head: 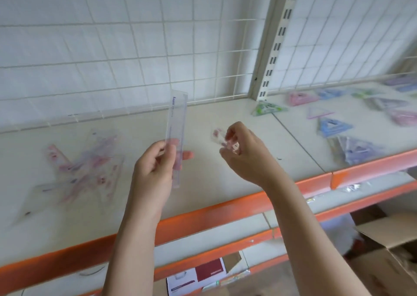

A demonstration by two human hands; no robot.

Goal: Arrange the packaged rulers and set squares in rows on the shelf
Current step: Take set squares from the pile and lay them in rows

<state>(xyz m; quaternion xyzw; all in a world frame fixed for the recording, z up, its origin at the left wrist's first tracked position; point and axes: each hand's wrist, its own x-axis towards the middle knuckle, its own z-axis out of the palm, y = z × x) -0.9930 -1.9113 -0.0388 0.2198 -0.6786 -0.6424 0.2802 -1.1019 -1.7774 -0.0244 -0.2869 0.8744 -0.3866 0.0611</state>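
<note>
My left hand (155, 160) grips a clear packaged ruler (177, 124) by its lower half and holds it upright above the shelf (225, 182). My right hand (243, 153) pinches a small clear packaged piece with pink print (217, 135) just to the right of the ruler. A blurred pile of clear and pink packaged rulers and set squares (81, 167) lies on the shelf at the left. On the adjoining shelf section at the right lie several coloured set squares: green (267, 108), pink (300, 98), blue (334, 126).
A white wire grid (158, 58) backs the shelf, and a slotted upright post (277, 45) divides the two sections. The front edge is orange (225, 210). A lower shelf holds printed cards (198, 275). An open cardboard box (388, 246) stands at the lower right.
</note>
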